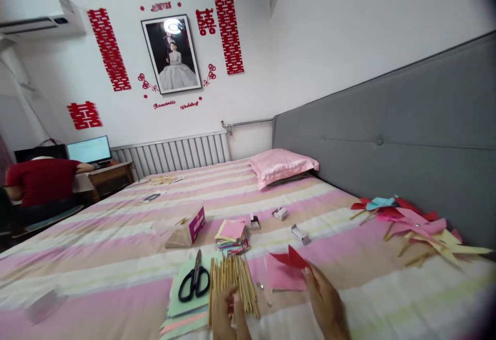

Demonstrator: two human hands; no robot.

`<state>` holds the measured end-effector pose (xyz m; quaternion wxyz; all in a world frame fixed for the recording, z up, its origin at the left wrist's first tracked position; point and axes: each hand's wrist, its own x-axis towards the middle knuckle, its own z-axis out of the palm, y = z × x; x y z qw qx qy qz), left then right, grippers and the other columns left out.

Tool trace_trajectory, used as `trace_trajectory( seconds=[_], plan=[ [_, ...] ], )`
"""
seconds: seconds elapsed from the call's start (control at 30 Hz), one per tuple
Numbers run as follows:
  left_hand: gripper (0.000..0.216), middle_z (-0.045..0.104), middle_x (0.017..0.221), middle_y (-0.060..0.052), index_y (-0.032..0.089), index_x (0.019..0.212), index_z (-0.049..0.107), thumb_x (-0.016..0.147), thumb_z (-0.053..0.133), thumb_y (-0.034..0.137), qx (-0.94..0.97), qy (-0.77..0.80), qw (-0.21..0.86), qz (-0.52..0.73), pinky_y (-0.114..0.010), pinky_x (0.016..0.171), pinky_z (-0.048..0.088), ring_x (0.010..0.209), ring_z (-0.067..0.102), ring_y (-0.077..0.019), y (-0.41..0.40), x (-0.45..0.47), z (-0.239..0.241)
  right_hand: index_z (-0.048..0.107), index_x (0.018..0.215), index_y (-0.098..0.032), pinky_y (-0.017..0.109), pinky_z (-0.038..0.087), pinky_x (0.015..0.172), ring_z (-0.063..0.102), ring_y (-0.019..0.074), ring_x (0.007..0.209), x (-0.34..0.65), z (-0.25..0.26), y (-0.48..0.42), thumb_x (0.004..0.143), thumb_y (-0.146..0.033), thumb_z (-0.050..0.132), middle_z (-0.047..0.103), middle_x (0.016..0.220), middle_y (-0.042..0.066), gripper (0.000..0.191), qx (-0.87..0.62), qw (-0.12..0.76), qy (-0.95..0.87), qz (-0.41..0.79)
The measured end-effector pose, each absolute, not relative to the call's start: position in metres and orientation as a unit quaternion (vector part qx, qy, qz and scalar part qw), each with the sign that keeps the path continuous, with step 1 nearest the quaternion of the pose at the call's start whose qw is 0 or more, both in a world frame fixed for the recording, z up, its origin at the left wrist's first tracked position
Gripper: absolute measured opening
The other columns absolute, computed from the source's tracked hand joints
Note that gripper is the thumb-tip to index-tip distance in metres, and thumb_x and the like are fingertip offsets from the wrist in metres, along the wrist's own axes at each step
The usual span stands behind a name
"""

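Red paper (295, 260) with pointed corners

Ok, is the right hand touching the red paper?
Touching. The head view shows the right hand with its thumb and fingers closed on the near edge of the red paper, no gap between.

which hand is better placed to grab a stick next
Probably the left hand: it is by the sticks, though whether it holds anything is unclear. The right hand is farther off and holds the red paper.
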<state>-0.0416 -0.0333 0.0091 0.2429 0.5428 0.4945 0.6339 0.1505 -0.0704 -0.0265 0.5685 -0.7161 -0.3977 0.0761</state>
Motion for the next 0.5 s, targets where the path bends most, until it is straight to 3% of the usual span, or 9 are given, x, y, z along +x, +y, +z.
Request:
trace_trajectory(
  seconds=[0.13,0.27,0.4,0.5],
  plan=[
    [0.040,0.065,0.066,-0.005,0.016,0.076,0.066,0.072,0.052,0.053,0.491,0.478,0.416,0.598,-0.033,0.063,0.045,0.061,0.057,-0.0198,-0.005,-0.012,0.021,0.065,0.104,-0.011,0.032,0.053,0.072,0.067,0.0273,0.086,0.169,-0.004,-0.048,0.084,-0.051,0.037,0.073,0.096,0.013,0.052,-0.696,0.603,-0.376,0.105],
    [0.053,0.066,0.052,-0.009,0.012,0.059,0.068,0.051,0.064,0.064,0.423,0.425,0.590,0.541,-0.030,0.046,0.042,0.043,0.054,-0.0163,0.030,0.007,0.016,0.068,0.099,-0.011,0.028,0.052,0.064,0.067,0.0254,0.074,0.184,0.032,-0.004,0.080,-0.054,0.045,0.074,0.084,0.009,0.052,-0.655,0.630,-0.400,0.119],
    [0.048,0.064,0.045,-0.006,0.011,0.054,0.068,0.046,0.073,0.058,0.360,0.386,0.673,0.519,-0.022,0.041,0.036,0.036,0.052,-0.0105,0.051,0.018,0.002,0.069,0.098,-0.012,0.026,0.050,0.055,0.063,0.0206,0.060,0.189,0.069,0.039,0.080,-0.050,0.049,0.071,0.067,0.005,0.046,-0.592,0.637,-0.472,0.147],
    [0.047,0.063,0.043,-0.004,0.012,0.052,0.067,0.049,0.073,0.058,0.315,0.386,0.709,0.499,-0.020,0.039,0.034,0.032,0.051,-0.0083,0.057,0.018,-0.009,0.070,0.098,-0.016,0.027,0.051,0.063,0.064,0.0214,0.072,0.189,0.079,0.056,0.079,-0.046,0.054,0.072,0.080,0.006,0.039,-0.538,0.632,-0.530,0.172]
  ],
)
